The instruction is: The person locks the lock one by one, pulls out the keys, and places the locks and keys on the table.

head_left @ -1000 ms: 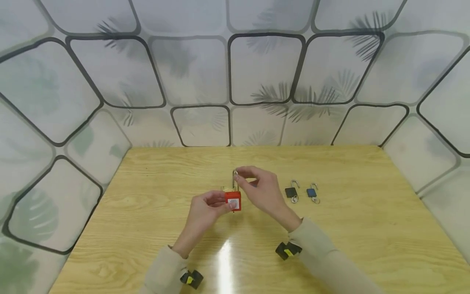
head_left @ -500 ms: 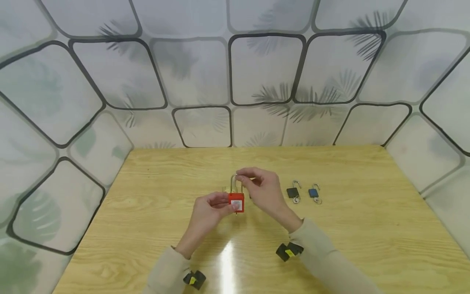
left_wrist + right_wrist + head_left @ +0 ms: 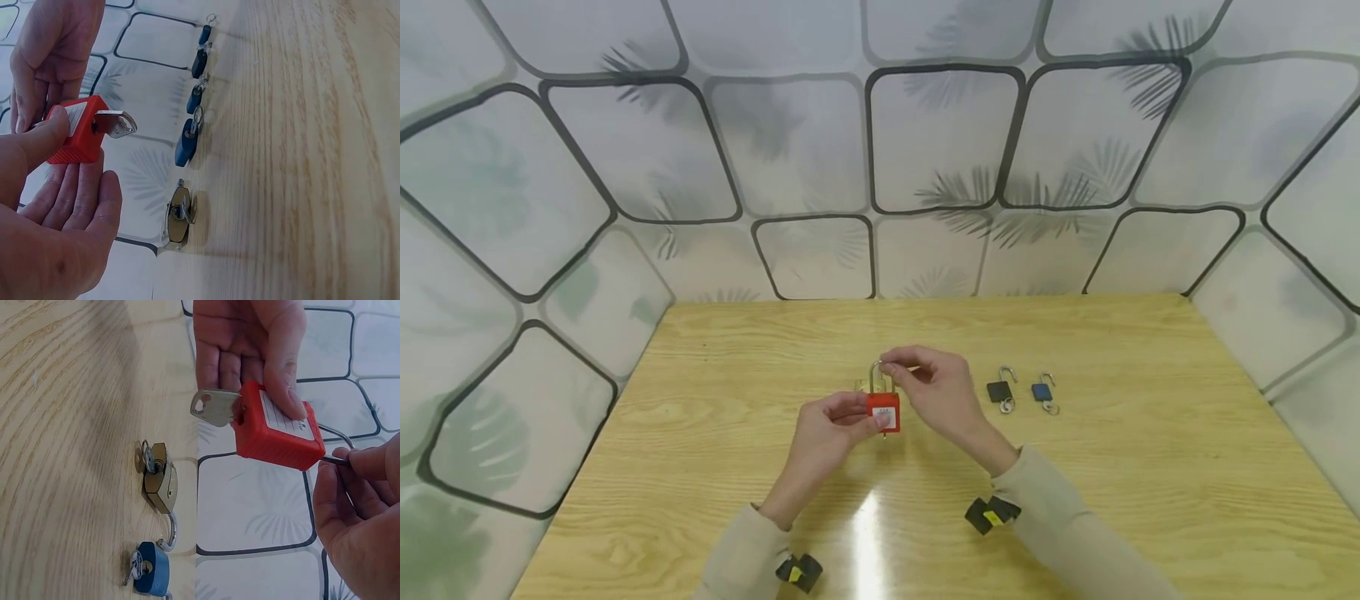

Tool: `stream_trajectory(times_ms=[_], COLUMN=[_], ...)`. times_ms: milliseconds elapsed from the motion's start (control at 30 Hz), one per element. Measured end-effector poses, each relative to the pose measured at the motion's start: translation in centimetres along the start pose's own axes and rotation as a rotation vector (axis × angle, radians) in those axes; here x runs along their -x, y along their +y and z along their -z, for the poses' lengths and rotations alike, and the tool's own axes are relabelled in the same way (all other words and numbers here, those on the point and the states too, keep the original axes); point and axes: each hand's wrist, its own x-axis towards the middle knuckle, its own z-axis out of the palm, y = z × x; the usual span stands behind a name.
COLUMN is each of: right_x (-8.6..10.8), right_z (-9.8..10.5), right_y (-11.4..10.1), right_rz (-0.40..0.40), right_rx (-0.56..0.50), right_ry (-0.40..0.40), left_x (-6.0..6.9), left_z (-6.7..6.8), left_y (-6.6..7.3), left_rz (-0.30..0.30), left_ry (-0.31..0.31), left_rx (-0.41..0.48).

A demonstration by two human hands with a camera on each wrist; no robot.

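The left hand (image 3: 826,429) had the red padlock (image 3: 275,445) pinched by its body, thumb across the label and fingers behind, with a key (image 3: 215,407) jutting from the lower end. The lock hung above the table, between the hands, its long axis running from key to shackle (image 3: 872,377), roughly upright in the head view. The right hand (image 3: 936,387) pinched the shackle's top between thumb and forefinger, nearer that end; whether it was latched could not be told. Beyond, on the wood-grain table (image 3: 737,350), lay a brass padlock (image 3: 160,487), partly hidden in the head view, with a black padlock (image 3: 1000,392) and blue padlock (image 3: 1042,392) off to the right. Farthest stood the leaf-patterned wall (image 3: 812,150).
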Motion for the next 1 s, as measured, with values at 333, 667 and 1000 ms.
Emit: stream_trajectory(times_ms=[333,667,1000], right_x=[0.2,0.4,0.8], right_z=[-0.2,-0.2,0.2], right_y=[0.4,0.7,1.9], right_rz=[0.049,0.069,0.029], right_rx=[0.006,0.004,-0.025], right_ry=[-0.016,-0.026,-0.063], left_x=[0.0,-0.1,-0.3], left_z=[0.1,0.3,0.7], left_y=[0.2,0.0,-0.2], left_rz=[-0.006,-0.028,0.005], left_ry=[0.015,0.052,0.053], left_rx=[0.021,-0.032,-0.021])
